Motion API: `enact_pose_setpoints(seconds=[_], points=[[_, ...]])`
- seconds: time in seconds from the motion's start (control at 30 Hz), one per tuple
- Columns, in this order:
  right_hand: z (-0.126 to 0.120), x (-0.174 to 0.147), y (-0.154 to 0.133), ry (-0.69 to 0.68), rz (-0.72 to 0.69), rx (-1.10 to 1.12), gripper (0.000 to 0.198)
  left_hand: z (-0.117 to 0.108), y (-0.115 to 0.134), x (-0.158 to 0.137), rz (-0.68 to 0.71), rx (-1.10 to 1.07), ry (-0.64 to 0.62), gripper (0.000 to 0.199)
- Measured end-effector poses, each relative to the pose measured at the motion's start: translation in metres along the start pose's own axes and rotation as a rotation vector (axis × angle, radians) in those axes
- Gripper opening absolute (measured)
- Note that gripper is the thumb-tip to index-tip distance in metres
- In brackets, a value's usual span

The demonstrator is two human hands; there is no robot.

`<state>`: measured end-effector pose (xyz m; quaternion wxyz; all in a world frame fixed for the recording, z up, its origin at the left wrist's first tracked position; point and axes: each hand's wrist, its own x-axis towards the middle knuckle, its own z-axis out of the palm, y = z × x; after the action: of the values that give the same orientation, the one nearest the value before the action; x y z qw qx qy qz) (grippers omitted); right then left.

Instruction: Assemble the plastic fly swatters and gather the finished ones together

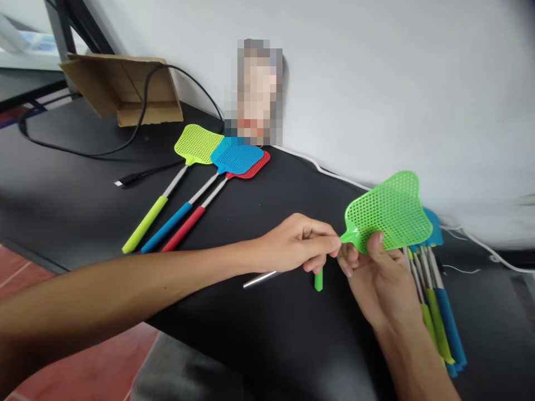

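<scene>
My right hand (pixel 387 281) holds the perforated light-green fly swatter head (pixel 387 211), thumb on its front face and fingers curled behind it. My left hand (pixel 296 243) is closed at the head's narrow neck, fingertips pinched together. A bare silver metal rod (pixel 259 279) sticks out behind the left hand, in line with the neck; where rod and neck meet is hidden by the fingers. Below the left hand shows the end of a green handle piece (pixel 319 280), its upper part covered by the hand.
On the black table (pixel 292 189) lie three fly swatters: a yellow-green one (pixel 196 145), a blue one (pixel 238 157) and a red one (pixel 184 228). Several more swatters (pixel 437 312) are bundled at right. A cardboard box (pixel 146 92), black cable (pixel 144 106) and white cable (pixel 321 170) lie behind.
</scene>
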<state>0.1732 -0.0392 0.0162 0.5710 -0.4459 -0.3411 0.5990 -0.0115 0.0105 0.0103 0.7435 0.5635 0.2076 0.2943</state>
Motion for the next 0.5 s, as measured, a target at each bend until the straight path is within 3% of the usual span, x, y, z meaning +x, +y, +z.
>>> enact_pose_setpoints(seconds=[0.17, 0.27, 0.4, 0.5], points=[[0.006, -0.002, 0.002, -0.002, 0.009, 0.002, 0.030, -0.001, 0.001, 0.001, 0.000, -0.136, -0.036, 0.026], [-0.004, 0.004, -0.008, 0.050, 0.004, 0.062, 0.035, -0.002, 0.002, 0.001, -0.040, -0.228, -0.065, 0.025], [-0.033, 0.017, -0.035, 0.259, -0.266, 0.118, 0.041, -0.003, -0.001, 0.003, -0.085, -0.332, -0.047, 0.025], [-0.041, 0.019, -0.047, 0.282, -0.298, 0.059, 0.044, -0.003, -0.006, 0.005, -0.060, -0.368, 0.025, 0.024]])
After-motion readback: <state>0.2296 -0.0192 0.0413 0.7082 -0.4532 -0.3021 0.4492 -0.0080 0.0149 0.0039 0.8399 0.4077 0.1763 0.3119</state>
